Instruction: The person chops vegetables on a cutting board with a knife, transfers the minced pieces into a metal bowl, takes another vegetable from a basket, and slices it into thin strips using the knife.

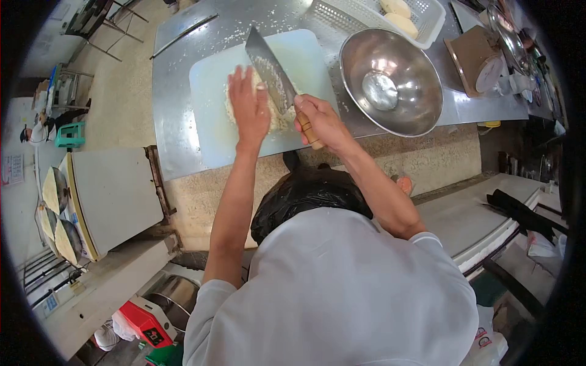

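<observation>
My right hand point(321, 122) is wrapped round the wooden handle of a cleaver point(268, 67), whose broad blade points up and to the left over a pale cutting board point(210, 131). Chopped whitish bits cling to the blade. Beside the blade my left hand point(249, 107) lies flat, fingers stretched out, on a heap of finely chopped pale food point(279, 122). Its kind I cannot make out. The hand and the blade hide part of the heap.
A steel bowl point(421, 100) stands right of the board. Behind it, a white perforated basket point(434, 21) holds pale rounded pieces. A thin rod point(183, 36) lies at the table's far left. A scale with a round dial point(488, 74) stands at the right. Crumbs dot the steel table point(174, 110).
</observation>
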Available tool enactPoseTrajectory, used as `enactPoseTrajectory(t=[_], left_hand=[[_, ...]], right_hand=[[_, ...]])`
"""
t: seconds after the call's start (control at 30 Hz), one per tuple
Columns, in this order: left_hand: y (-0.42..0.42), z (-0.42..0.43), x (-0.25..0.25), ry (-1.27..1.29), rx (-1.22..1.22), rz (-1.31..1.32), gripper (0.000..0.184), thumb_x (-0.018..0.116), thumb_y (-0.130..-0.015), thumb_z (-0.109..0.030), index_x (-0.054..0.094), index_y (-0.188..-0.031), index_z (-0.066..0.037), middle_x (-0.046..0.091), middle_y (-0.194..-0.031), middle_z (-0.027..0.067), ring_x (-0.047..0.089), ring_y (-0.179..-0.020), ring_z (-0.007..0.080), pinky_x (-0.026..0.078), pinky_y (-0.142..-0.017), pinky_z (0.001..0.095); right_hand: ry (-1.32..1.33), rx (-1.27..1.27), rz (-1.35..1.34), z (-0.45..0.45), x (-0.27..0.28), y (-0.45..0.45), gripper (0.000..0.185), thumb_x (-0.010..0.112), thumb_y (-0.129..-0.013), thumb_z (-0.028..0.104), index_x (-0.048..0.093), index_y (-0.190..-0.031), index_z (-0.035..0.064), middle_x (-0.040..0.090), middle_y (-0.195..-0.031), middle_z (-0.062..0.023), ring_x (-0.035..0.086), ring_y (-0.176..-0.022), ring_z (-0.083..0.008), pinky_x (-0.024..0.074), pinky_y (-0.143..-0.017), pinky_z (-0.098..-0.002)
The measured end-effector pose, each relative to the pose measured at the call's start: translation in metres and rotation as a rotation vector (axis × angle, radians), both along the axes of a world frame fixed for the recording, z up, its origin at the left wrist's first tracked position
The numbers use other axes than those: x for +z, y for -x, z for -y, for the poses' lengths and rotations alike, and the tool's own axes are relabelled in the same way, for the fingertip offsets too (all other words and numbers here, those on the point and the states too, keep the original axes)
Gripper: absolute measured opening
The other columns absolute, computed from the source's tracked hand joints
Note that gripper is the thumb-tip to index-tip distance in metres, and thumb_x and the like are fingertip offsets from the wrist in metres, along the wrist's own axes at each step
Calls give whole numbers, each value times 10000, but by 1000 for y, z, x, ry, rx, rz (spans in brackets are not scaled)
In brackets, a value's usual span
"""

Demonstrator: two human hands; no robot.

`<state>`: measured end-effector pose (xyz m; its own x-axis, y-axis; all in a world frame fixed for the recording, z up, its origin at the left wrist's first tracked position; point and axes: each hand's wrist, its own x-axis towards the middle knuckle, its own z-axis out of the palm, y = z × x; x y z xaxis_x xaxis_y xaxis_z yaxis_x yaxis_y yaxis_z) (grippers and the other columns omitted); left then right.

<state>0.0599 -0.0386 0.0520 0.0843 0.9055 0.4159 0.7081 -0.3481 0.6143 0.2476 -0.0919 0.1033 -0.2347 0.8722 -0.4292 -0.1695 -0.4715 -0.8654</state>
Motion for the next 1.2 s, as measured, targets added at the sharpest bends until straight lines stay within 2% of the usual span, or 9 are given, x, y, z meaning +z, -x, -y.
enactPoseTrajectory(t=[0.17,0.43,0.57,0.63,0.7,0.8,0.93,1.07,1.2], left_hand=[[-44,9,12,37,-298,7,608,424,-1106,-353,337,-1641,-77,273,-1699,247,233,-1567,474,171,-1253,617],[3,-27,-20,137,-49,-236,635,333,-1115,-386,259,-1672,-91,233,-1730,199,146,-1589,491,102,-1253,673],[18,-37,-4,123,88,-305,547,435,-1093,-294,473,-1553,-2,311,-1679,260,184,-1569,517,138,-1265,642],[4,-34,-2,-75,-128,-95,504,495,-1082,-226,504,-1529,6,344,-1657,274,229,-1565,486,163,-1286,561],[-23,-6,29,-56,-367,117,555,507,-1078,-256,444,-1578,-24,309,-1676,270,211,-1579,464,154,-1284,577],[-17,2,30,-15,-424,146,592,499,-1082,-295,398,-1609,-46,261,-1700,261,180,-1590,461,146,-1283,585],[51,-30,2,43,-18,-308,608,421,-1117,-383,373,-1613,-35,297,-1689,241,224,-1585,425,174,-1283,547],[56,5,51,439,-158,836,653,387,-1122,-466,393,-1592,-13,371,-1656,201,315,-1551,367,251,-1270,472],[52,25,50,998,-396,1629,811,331,-1093,-637,415,-1560,21,478,-1588,185,448,-1465,359,318,-1238,455]], right_hand=[[-8,-78,-205,20,-6,-4,358,489,-1118,432,562,-1044,90,587,-736,-52,535,-490,-126,440,-449,-261],[-29,-1,-342,69,-2,-28,357,506,-1111,426,544,-1032,80,592,-724,-48,553,-477,-138,462,-464,-281],[-112,-70,-120,71,9,-18,344,511,-1111,410,544,-1030,77,589,-723,-44,560,-479,-137,463,-462,-283],[-141,-108,-40,63,14,-3,339,516,-1111,404,548,-1030,77,589,-725,-43,565,-483,-137,465,-463,-283],[-146,-139,-84,61,17,13,319,525,-1109,391,547,-1047,79,589,-726,-42,565,-486,-137,465,-463,-283],[-118,-169,-218,63,27,26,286,538,-1105,368,541,-1071,85,582,-728,-45,560,-479,-144,462,-459,-284],[-142,-194,-442,67,14,29,214,555,-1092,301,523,-1141,96,574,-753,-44,560,-503,-140,473,-476,-291],[-92,-226,-636,53,5,53,248,562,-1058,215,499,-1275,114,555,-780,-21,552,-571,-113,477,-520,-285],[-21,-207,-762,54,-28,69,309,577,-1052,253,504,-1312,102,500,-735,-11,484,-507,-105,410,-458,-265]])
